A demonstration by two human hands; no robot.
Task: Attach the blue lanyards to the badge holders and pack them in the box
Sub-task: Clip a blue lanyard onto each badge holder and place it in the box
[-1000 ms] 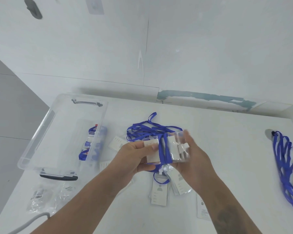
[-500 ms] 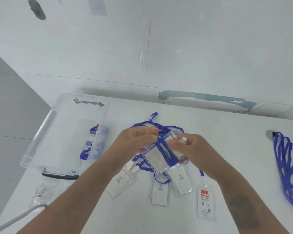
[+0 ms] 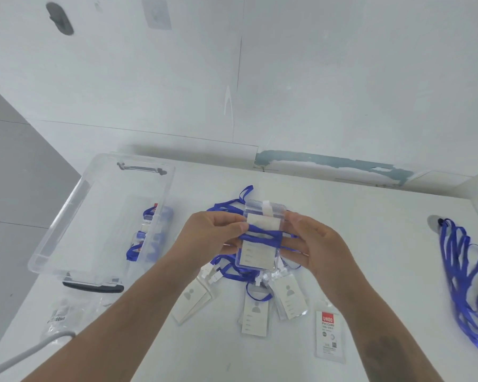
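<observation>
1. Held up above the white worktop (image 3: 370,244): one clear badge holder (image 3: 261,244), upright, with a white card inside and a white strap at the top.
2. Wrapped across the middle of this holder: a blue lanyard (image 3: 262,235), in a few bands.
3. Left hand (image 3: 213,235): fingers curled, thumb and fingertips pinching the lanyard at the left edge of the holder.
4. Right hand (image 3: 312,244): fingers mostly straight behind and beside the right edge of the holder, thumb near its top corner, supporting it.
5. Under the hands, on the worktop: a heap of blue lanyards (image 3: 232,274) and several flat badge holders (image 3: 255,312), some touching each other.
6. Nearer the right forearm: one packed card sleeve with red label (image 3: 329,334).
7. At the left: a clear plastic box (image 3: 66,224) with dark handles, open, holding some wrapped badge holders with blue lanyard (image 3: 146,232) against its right wall.
8. Before the box: a clear plastic bag (image 3: 61,318) and a white cable (image 3: 25,354).
9. Far right: one more bundle of blue lanyards (image 3: 461,279).
</observation>
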